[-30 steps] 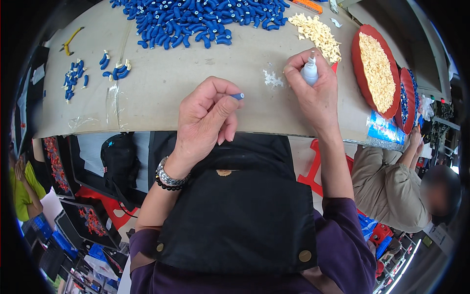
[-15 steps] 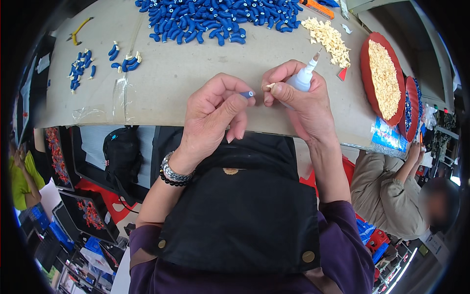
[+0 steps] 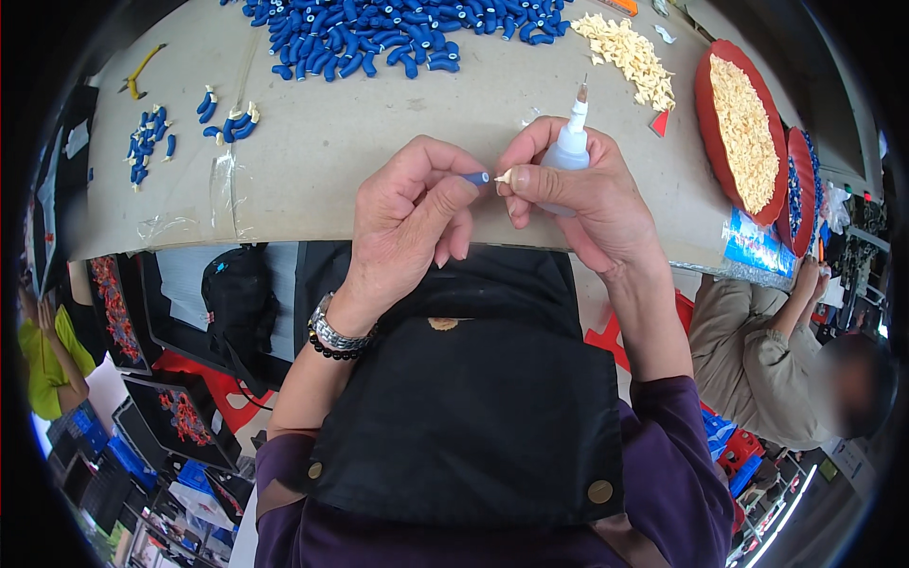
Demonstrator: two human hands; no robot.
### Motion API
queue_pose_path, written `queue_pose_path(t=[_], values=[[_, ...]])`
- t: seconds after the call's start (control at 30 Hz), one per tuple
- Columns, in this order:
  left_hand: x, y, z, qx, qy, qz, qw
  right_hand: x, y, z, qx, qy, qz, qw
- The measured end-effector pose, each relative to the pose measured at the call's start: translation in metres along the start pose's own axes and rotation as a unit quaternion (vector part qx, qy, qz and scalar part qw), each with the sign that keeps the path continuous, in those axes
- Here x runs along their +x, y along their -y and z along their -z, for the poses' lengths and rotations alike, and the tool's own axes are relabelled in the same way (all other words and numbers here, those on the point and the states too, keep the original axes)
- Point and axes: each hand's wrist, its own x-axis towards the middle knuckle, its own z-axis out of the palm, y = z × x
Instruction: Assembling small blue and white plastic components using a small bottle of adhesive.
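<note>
My left hand (image 3: 407, 222) pinches a small blue curved piece (image 3: 476, 177) between thumb and fingers, its end pointing right. My right hand (image 3: 582, 194) holds a white glue bottle (image 3: 571, 142) upright in the palm, nozzle up, and pinches a tiny cream piece (image 3: 503, 176) at its fingertips. The blue piece's end and the cream piece almost touch, just above the near edge of the beige table (image 3: 341, 161).
A big heap of blue pieces (image 3: 398, 33) lies at the table's far side, a cream heap (image 3: 630, 52) to its right. Small groups of blue pieces (image 3: 227, 118) and yellow pliers (image 3: 140, 71) lie left. Red trays (image 3: 739, 128) of cream pieces stand right. Another person (image 3: 786, 369) sits lower right.
My right hand left the table near the cream pieces and came toward my left hand. Both hands now meet in front of me, cream piece against the blue piece's end.
</note>
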Motion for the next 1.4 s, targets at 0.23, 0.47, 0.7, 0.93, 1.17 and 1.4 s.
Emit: queue_pose_path(t=[0.23, 0.47, 0.7, 0.93, 1.17, 1.4], values=[[-0.0003, 0.0008, -0.0019, 0.034, 0.007, -0.013, 0.999, 0.0011, -0.0044, 0.0013, -0.012, -0.005, 0.008, 1.0], [-0.0007, -0.0002, -0.0003, 0.057, 0.015, -0.01, 0.998, -0.0005, -0.005, -0.0025, -0.09, -0.04, 0.02, 0.995], [-0.0006, -0.0015, -0.0008, 0.097, 0.018, -0.028, 0.995, -0.0002, -0.0064, -0.0031, -0.12, -0.05, 0.02, 0.991], [-0.0002, -0.0025, -0.0003, 0.135, 0.033, -0.024, 0.99, -0.0019, -0.0082, -0.0045, -0.153, -0.054, 0.03, 0.986], [-0.0013, -0.0029, -0.0017, 0.125, 0.014, -0.012, 0.992, -0.0015, -0.0039, -0.004, -0.159, -0.038, 0.013, 0.986], [-0.0003, -0.0013, -0.0025, 0.117, 0.006, -0.019, 0.993, -0.0028, -0.0019, 0.0008, -0.185, -0.026, -0.012, 0.982]])
